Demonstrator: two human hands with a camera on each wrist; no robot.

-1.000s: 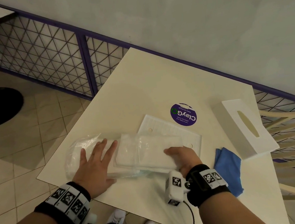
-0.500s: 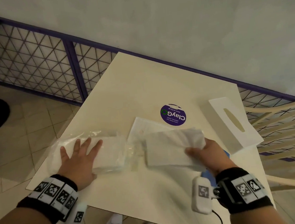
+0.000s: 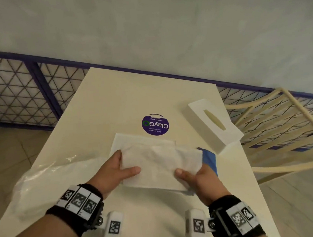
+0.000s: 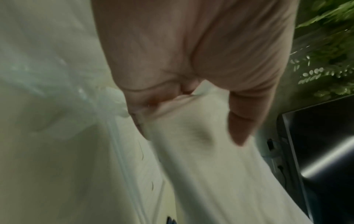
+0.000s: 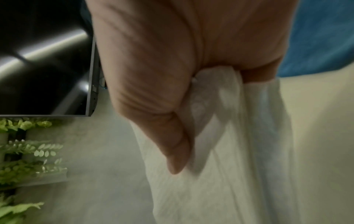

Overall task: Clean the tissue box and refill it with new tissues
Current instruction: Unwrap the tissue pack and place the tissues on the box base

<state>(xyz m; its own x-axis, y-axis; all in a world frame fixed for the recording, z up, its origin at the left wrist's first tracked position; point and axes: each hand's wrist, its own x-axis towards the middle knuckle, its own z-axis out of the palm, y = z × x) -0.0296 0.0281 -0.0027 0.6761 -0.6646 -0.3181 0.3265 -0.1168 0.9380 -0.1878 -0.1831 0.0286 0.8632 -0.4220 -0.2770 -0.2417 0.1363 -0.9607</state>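
Both hands hold a white stack of tissues [image 3: 159, 163] above the table. My left hand [image 3: 116, 169] grips its left end, thumb on top; the left wrist view shows the thumb [image 4: 247, 121] pressed on the tissues [image 4: 201, 151]. My right hand [image 3: 196, 175] grips the near right end, and the right wrist view shows the tissues [image 5: 220, 136] bunched between thumb and fingers. Under the stack lies the flat white base panel [image 3: 121, 140] of the box. The white tissue box cover [image 3: 215, 124], slot up, stands at the right. A blue cloth [image 3: 209, 158] peeks out beside the stack.
The clear plastic tissue wrapper [image 3: 49, 182] lies crumpled at the table's left edge. A purple round sticker [image 3: 155, 125] marks the cream table [image 3: 131, 94]. A purple mesh fence [image 3: 17, 96] runs behind, and a cream slatted chair [image 3: 277, 126] stands to the right.
My right hand pulled the tissue stack out of the wrapper and to the right. My left hand left the wrapper and took hold of the stack's left end.
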